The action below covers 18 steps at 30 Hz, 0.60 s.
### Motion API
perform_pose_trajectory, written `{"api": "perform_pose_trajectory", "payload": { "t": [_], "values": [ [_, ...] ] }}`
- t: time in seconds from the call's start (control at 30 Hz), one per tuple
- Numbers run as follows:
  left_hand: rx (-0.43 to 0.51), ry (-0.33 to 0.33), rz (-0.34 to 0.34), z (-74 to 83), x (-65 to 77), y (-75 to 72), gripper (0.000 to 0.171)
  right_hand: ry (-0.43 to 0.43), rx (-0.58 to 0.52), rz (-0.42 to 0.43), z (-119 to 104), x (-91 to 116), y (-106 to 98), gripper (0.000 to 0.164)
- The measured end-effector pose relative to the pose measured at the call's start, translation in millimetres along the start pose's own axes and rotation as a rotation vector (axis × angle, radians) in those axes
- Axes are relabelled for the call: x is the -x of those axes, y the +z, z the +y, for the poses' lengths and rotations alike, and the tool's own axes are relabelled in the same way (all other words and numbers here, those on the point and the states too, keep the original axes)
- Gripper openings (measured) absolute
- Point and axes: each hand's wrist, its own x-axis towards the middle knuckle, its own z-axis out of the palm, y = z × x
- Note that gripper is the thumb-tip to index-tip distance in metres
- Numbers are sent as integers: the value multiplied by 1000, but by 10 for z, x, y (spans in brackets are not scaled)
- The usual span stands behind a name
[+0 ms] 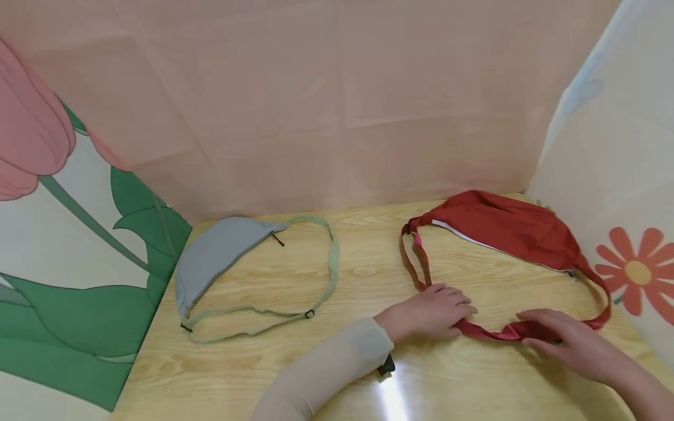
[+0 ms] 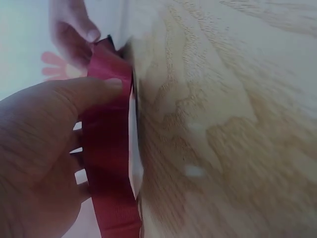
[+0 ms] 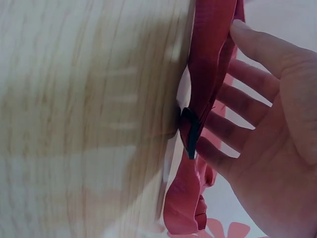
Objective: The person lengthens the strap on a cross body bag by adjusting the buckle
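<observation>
A red waist bag [image 1: 505, 228] lies at the back right of the table, its pale zip edge facing the front. Its strap [image 1: 481, 332] loops forward to both hands. My left hand [image 1: 434, 310] holds the strap's front left part; in the left wrist view the thumb lies across the red band [image 2: 109, 144], with the other fingers behind it. Farther right, my right hand [image 1: 568, 339] has the strap loosely between thumb and fingers. In the right wrist view its thumb is at the strap's edge, and its spread fingers reach behind, near a dark slider buckle [image 3: 189, 133].
To the left lies a grey waist bag [image 1: 218, 257] with a pale green strap [image 1: 334, 257] looped out on the wooden table [image 1: 363, 269]. A plain pinkish sheet [image 1: 337, 105] hangs behind; flower-printed sheets stand at both sides. A small black piece [image 1: 387, 366] shows under the left cuff.
</observation>
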Motion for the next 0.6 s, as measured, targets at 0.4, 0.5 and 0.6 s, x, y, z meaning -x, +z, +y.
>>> {"api": "perform_pose_trajectory", "payload": {
  "t": [0.4, 0.5, 0.6],
  "values": [
    [-7, -23, 20, -15, -15, 38, 34, -38, 95, -4, 162, 70, 8, 48],
    [-1, -29, 36, -34, -25, 34, 31, -52, 122, 13, 184, 82, 4, 51],
    [19, -32, 48, -56, -32, 12, 28, -88, 128, 30, 197, 83, 6, 54]
  ]
}}
